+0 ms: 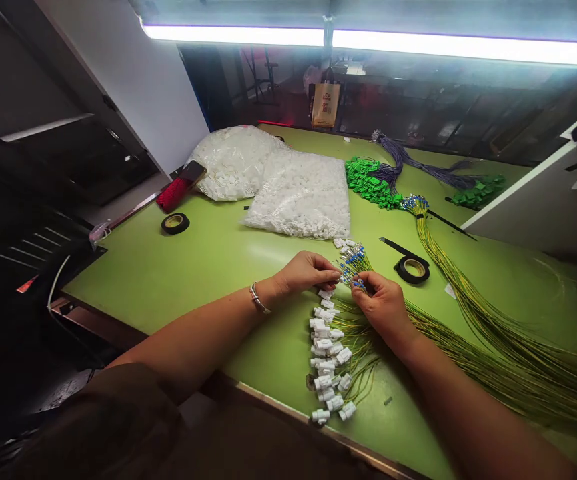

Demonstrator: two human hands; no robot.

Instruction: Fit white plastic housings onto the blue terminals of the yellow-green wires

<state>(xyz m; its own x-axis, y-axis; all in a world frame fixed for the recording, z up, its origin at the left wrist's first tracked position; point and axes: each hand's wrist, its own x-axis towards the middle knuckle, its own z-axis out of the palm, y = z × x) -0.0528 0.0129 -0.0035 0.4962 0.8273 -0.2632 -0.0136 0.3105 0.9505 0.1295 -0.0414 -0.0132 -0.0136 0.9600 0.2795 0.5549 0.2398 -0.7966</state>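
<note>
My left hand point(312, 272) is closed in a pinch, thumb against fingers; whatever lies between the fingertips is too small to make out. Close beside it, my right hand point(382, 301) pinches a yellow-green wire near its blue-tipped terminal point(359, 285). Just beyond both hands lies a bundle of wire ends with blue and silver terminals point(352, 253). Below my hands, white plastic connectors point(323, 345) on yellow-green wires form an uneven row running toward the table's front edge. A few loose white connectors point(343, 244) rest by the bundle's tips.
Two clear bags of white connectors point(303, 193) occupy the back of the green table point(208, 260). Black tape rolls point(175, 223) lie left and right. A red-cased phone point(182, 187) leans on a bag. Green connectors point(368, 179) and a second wire bundle point(448, 280) sit right.
</note>
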